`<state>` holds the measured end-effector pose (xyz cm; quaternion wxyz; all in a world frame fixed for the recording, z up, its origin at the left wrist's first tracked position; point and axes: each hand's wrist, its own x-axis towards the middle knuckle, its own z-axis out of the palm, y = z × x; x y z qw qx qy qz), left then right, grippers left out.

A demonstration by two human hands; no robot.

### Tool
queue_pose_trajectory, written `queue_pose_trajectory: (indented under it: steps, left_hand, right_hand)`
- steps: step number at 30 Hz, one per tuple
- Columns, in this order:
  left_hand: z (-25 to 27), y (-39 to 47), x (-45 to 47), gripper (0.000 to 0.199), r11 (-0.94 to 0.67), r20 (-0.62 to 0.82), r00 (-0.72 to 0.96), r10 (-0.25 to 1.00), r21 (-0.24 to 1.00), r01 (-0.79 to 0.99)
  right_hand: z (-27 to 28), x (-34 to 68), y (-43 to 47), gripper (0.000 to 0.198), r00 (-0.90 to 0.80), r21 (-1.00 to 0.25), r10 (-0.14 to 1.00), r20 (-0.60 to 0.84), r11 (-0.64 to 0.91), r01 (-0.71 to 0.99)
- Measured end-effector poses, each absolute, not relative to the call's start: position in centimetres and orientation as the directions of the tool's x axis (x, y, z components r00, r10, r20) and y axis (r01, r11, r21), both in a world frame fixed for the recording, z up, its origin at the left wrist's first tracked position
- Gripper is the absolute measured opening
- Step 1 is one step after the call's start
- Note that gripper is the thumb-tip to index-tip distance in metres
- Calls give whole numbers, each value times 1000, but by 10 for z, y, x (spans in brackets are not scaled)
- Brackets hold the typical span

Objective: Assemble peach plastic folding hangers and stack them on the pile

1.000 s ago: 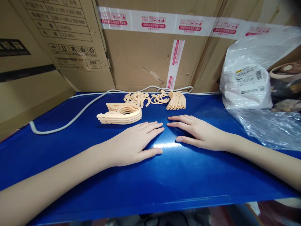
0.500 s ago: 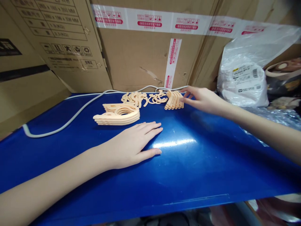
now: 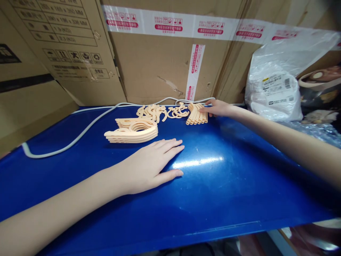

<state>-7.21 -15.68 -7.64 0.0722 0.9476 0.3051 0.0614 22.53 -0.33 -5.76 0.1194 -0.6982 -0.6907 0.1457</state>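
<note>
My left hand [image 3: 150, 164] lies flat on the blue tabletop, palm down, fingers stretched out and holding nothing. Just beyond its fingertips is a neat stack of cream plastic parts [image 3: 130, 136] that look like hanger bodies. My right hand [image 3: 220, 107] reaches to the back of the table, its fingers closed at the right end of a row of curved cream plastic pieces [image 3: 195, 115]. Its fingertips partly cover the outermost piece. Left of that row lie small cream hooks [image 3: 179, 111] and a loose heap of curved cream parts [image 3: 151, 112].
A white cable [image 3: 87, 131] runs along the back and loops down the left side. Cardboard boxes [image 3: 160, 67] wall off the back and left. At the right back stands a plastic-wrapped package [image 3: 277, 92], with clear plastic film beside it. The table's front edge [image 3: 213, 229] is near me.
My right hand has moved slightly left and its fingers have come together at the end piece of the row. The left hand stays put.
</note>
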Motion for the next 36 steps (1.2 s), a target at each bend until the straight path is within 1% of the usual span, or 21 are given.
queue_pose_trajectory:
  steps: [4, 6, 12, 20, 24, 26, 29, 31, 33, 36]
  left_hand:
    - [-77, -157, -72, 66, -801, 74, 804, 590, 179, 571]
    - [-77, -157, -72, 65, -801, 81, 803, 591, 181, 571]
    - [-77, -157, -72, 65, -803, 86, 805, 588, 186, 566]
    - [-76, -158, -72, 66, -803, 73, 807, 587, 177, 568]
    - [-76, -158, -74, 66, -803, 67, 806, 588, 167, 572]
    - [-77, -158, -74, 66, -804, 71, 806, 587, 167, 571]
    - [-78, -159, -74, 65, -810, 78, 811, 580, 164, 563]
    - [-78, -159, -74, 63, -816, 113, 810, 575, 145, 559]
    - [-77, -159, -74, 58, -822, 198, 798, 570, 111, 559]
    - [-73, -159, -73, 50, -808, 354, 740, 572, 86, 583]
  right_hand:
    - [-62, 228, -2, 67, 23, -361, 1000, 12, -17, 932]
    - [-63, 228, 0, 66, 24, -358, 999, 27, -13, 934]
    - [-61, 225, 1, 45, 29, -324, 998, 49, -12, 946]
    - [-53, 221, -5, 32, 15, -247, 997, 70, 3, 969]
    - [-42, 224, -12, 41, 42, -183, 993, 110, -21, 983]
    - [-35, 225, -21, 47, 46, -121, 985, 165, -26, 992]
    - [-30, 219, -46, 47, -35, -42, 966, 256, 47, 998]
    - [-32, 210, -68, 41, -130, -16, 960, 248, 138, 990]
    - [-36, 199, -92, 36, -297, 31, 931, 211, 297, 954]
    - [-46, 182, -125, 36, -508, 179, 843, 175, 480, 859]
